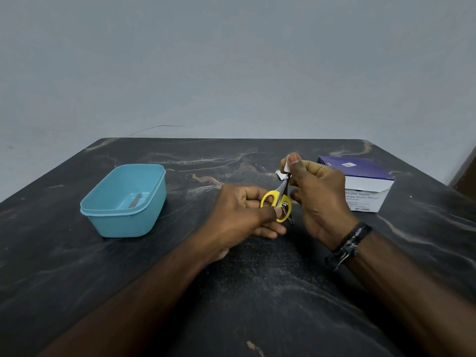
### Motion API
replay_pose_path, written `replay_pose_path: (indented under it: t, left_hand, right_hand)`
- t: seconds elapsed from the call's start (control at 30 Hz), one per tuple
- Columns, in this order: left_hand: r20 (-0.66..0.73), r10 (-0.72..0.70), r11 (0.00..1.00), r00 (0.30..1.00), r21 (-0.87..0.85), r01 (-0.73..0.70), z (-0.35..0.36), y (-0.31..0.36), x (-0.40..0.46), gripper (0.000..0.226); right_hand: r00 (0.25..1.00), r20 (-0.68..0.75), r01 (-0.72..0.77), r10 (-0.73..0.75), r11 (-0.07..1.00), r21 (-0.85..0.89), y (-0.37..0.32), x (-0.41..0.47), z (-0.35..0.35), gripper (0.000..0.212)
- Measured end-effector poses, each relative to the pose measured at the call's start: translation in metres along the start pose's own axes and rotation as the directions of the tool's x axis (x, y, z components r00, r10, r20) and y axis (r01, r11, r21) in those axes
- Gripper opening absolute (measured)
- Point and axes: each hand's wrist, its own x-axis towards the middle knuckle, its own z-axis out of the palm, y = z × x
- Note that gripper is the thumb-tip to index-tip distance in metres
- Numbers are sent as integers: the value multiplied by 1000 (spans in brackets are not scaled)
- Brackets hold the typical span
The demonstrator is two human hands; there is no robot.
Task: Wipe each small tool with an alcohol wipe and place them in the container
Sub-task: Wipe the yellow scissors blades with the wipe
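Note:
My left hand (242,215) grips small scissors (277,199) by their yellow handles, blades pointing up and away. My right hand (316,194) pinches a white alcohol wipe (286,164) around the blade tips, thumb on top. A small metal nail clipper (287,210) shows just behind the lower handle loop; whether it lies on the table or is held I cannot tell. The blue plastic container (123,217) stands to the left on the dark table, with one slim metal tool (135,201) lying inside it.
A purple and white box of alcohol swabs (360,184) stands open at the right, behind my right hand. A torn white wrapper scrap (279,174) lies near the blade tips. The dark marbled table (231,292) ends at a grey wall behind.

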Motion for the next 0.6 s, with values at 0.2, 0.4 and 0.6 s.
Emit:
replay_pose_path:
  t: [0.2,0.4,0.6]
  left_hand:
    - [-33,-18,999,999,-33,17,-1,1,1,14]
    - [-342,82,986,936,-110,-127,-12,27,-1,16]
    - [-593,270,963,759,149,-226,-54,84,-16,7]
  right_hand:
    - [989,-148,45,-30,994,97,-12,12,-8,23]
    - [979,-172,118,-109,992,43,-9,14,-10,24]
    - [987,-51,150,-151,989,-13,2,8,-2,26]
